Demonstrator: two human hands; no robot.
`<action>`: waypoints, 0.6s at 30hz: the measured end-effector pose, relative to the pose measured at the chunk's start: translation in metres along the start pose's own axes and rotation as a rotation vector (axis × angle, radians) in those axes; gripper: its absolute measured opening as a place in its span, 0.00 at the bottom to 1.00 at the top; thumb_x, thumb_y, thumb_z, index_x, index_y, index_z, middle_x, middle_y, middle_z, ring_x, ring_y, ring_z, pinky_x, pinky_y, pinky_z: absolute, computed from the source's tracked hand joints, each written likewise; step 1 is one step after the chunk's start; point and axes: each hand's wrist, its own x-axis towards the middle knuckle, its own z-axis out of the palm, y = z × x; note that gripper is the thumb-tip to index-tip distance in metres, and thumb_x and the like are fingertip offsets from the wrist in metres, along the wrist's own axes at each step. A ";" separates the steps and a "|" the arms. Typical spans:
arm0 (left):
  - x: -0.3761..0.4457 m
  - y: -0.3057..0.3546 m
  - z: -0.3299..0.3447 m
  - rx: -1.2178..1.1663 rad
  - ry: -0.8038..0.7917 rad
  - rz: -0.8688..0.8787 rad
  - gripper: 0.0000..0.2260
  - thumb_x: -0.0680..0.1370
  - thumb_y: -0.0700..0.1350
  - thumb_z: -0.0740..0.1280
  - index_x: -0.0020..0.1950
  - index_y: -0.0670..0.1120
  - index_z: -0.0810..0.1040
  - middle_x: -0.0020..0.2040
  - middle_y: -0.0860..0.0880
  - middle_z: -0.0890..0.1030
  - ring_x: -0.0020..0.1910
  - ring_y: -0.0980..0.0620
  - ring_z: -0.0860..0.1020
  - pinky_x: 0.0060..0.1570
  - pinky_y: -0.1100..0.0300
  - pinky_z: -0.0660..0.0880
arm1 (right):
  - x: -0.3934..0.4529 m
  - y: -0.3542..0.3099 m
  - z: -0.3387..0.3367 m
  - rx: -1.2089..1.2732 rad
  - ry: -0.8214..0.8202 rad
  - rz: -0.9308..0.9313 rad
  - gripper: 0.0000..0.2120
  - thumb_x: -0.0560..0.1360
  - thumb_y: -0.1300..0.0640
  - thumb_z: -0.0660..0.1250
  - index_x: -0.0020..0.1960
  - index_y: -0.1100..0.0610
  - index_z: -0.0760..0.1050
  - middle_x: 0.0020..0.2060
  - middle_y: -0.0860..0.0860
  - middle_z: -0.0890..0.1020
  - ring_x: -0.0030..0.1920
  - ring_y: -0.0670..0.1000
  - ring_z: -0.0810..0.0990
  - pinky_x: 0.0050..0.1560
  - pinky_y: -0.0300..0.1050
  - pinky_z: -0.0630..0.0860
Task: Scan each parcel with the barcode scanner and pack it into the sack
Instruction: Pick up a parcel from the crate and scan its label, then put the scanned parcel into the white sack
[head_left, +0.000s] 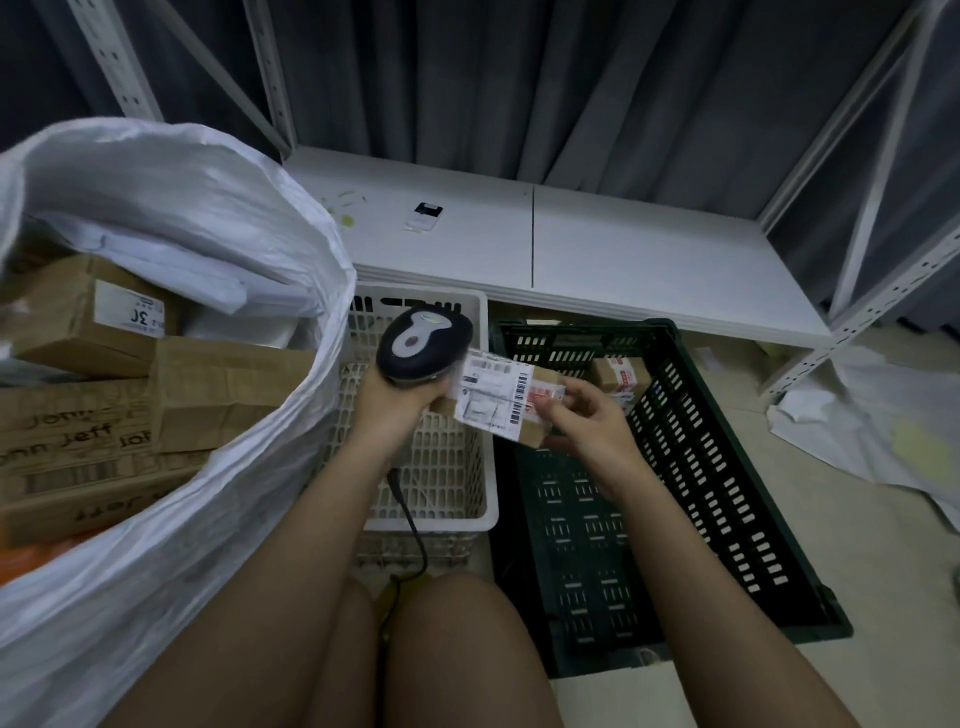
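Observation:
My left hand (395, 402) grips a dark barcode scanner (422, 340) with a grey top, its cable trailing down toward my lap. The scanner's head sits right against a small brown parcel (498, 400) with a white shipping label and barcode. My right hand (582, 423) pinches that parcel at its right end, above the gap between two crates. A large white woven sack (171, 208) stands open at the left with several cardboard parcels (83, 322) inside. One more small parcel (621, 376) lies in the far corner of the black crate.
A white plastic basket (441, 488) sits under my left hand and a black slatted crate (675, 467) under my right. Behind them runs a low white shelf board (597, 249) with a small device (426, 215) on it, framed by grey metal uprights. Crumpled white sheeting (883, 431) lies at the right.

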 end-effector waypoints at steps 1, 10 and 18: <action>-0.001 0.000 -0.001 0.013 -0.010 0.010 0.24 0.71 0.35 0.74 0.66 0.43 0.73 0.56 0.52 0.78 0.54 0.56 0.75 0.39 0.76 0.72 | 0.001 0.002 -0.001 0.015 0.061 -0.012 0.11 0.76 0.61 0.69 0.58 0.55 0.76 0.50 0.53 0.83 0.51 0.53 0.84 0.49 0.49 0.82; -0.011 -0.007 0.002 0.188 -0.267 -0.008 0.21 0.71 0.39 0.75 0.64 0.46 0.77 0.55 0.50 0.82 0.56 0.52 0.79 0.62 0.47 0.75 | 0.014 0.015 0.005 0.063 0.195 -0.036 0.17 0.75 0.63 0.69 0.63 0.57 0.73 0.54 0.52 0.81 0.53 0.52 0.83 0.56 0.55 0.80; -0.004 -0.011 -0.001 0.179 -0.256 0.011 0.19 0.71 0.37 0.75 0.61 0.47 0.78 0.54 0.49 0.83 0.56 0.50 0.80 0.61 0.46 0.75 | 0.016 0.017 0.007 0.071 0.183 -0.046 0.18 0.75 0.63 0.69 0.64 0.58 0.72 0.53 0.52 0.82 0.52 0.50 0.84 0.56 0.53 0.81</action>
